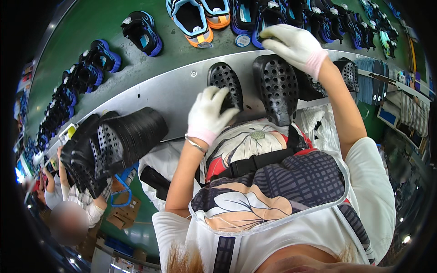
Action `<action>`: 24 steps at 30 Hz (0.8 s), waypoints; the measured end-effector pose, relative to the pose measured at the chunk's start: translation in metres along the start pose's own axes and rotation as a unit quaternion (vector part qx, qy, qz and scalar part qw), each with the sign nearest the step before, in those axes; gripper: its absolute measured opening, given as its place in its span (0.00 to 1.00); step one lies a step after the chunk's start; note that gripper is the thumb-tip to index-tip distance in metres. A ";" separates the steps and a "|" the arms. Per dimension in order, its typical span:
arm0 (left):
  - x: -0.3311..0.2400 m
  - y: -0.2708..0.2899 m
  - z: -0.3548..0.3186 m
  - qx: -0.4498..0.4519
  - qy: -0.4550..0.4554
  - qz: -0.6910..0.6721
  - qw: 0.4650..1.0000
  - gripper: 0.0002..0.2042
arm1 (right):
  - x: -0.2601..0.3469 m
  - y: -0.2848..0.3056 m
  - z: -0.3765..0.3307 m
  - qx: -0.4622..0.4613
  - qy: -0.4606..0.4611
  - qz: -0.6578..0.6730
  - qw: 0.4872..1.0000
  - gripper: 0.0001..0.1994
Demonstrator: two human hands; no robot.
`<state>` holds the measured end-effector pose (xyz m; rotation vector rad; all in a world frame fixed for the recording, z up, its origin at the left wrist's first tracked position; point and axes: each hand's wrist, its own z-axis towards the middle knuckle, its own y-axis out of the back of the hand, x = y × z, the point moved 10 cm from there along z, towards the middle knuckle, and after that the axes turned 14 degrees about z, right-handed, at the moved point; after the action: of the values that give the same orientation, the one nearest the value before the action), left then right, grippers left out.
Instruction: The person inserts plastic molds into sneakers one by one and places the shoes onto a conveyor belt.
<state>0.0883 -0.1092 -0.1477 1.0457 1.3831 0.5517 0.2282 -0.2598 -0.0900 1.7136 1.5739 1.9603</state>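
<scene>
While my right hand (pixel 291 46) hung half-open beside a shoe (pixel 270 15), my left hand (pixel 210 114) half-curled over an insole (pixel 223 75) on the bench (pixel 184 79), either's hold unclear. Lengthwise, the insole pointed away, slightly leftward.

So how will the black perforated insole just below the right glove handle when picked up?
The black perforated insole is probably light for its size, given the many holes across it. Its moulded, curved outline suggests it may flex but hold its shape. The glossy, unpierced lower end could be slightly slippery to grip.
</scene>
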 end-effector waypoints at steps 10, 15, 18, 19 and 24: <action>-0.026 -0.039 -0.019 0.044 0.057 0.180 0.981 0.23 | -0.012 0.027 -0.069 -0.056 -0.051 0.050 0.996 0.15; -0.033 -0.031 -0.022 -0.004 0.047 0.170 0.984 0.24 | -0.015 0.031 -0.084 -0.044 -0.065 0.060 0.995 0.14; -0.036 -0.030 -0.017 0.035 0.056 0.190 0.980 0.26 | -0.017 0.032 -0.090 -0.053 -0.057 0.072 0.994 0.14; -0.035 -0.033 -0.014 0.063 0.067 0.196 0.976 0.27 | -0.016 0.031 -0.092 -0.056 -0.049 0.073 0.995 0.14; -0.031 -0.028 -0.006 0.075 0.054 0.170 0.981 0.29 | -0.011 0.033 -0.094 -0.055 -0.041 0.084 0.994 0.14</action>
<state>0.0702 -0.1462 -0.1543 1.4068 1.3644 0.7720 0.1762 -0.3394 -0.0579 1.9109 1.3074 1.9799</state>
